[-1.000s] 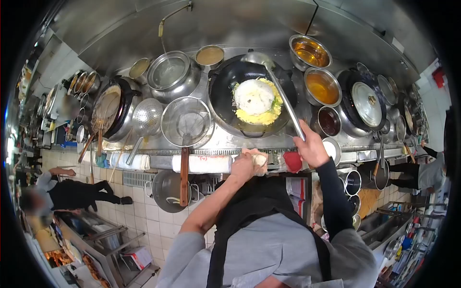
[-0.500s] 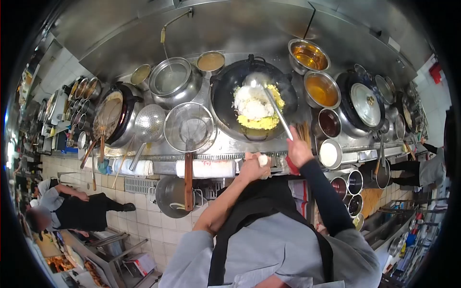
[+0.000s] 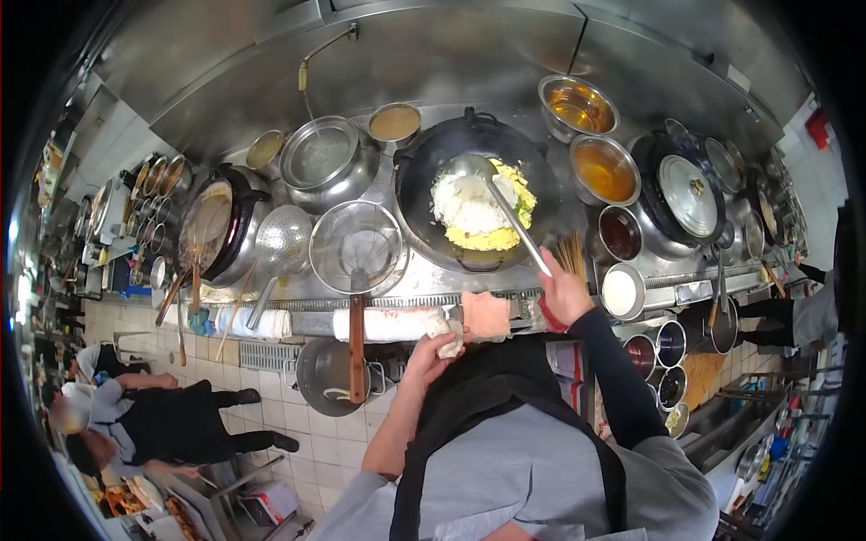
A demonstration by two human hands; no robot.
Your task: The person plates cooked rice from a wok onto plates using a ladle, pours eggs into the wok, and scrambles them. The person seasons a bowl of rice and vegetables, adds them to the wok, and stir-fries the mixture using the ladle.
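Note:
My right hand [image 3: 564, 293] is closed round the handle of a long metal ladle [image 3: 514, 216]. The ladle's bowl rests on white rice [image 3: 469, 207] in a black wok [image 3: 419, 194], with yellow egg [image 3: 492, 238] and green bits beneath and beside the rice. My left hand [image 3: 431, 359] is closed on a crumpled white cloth [image 3: 446, 339] at the stove's front edge, just left of a flat pinkish cloth [image 3: 486, 316]. A red cloth [image 3: 548, 317] shows partly behind my right hand.
A wire strainer [image 3: 356, 248] and perforated skimmer [image 3: 282, 239] lie left of the wok. Bowls of amber liquid [image 3: 604, 171], dark sauce [image 3: 621, 233] and white contents [image 3: 622, 290] stand right. A lidded wok [image 3: 689, 197] is farther right. Co-workers [image 3: 171, 424] stand at lower left.
The ladle has come down from the wok's far rim onto the rice, which is more spread. My left hand has moved left with the white cloth, off the pinkish cloth. Co-workers have shifted.

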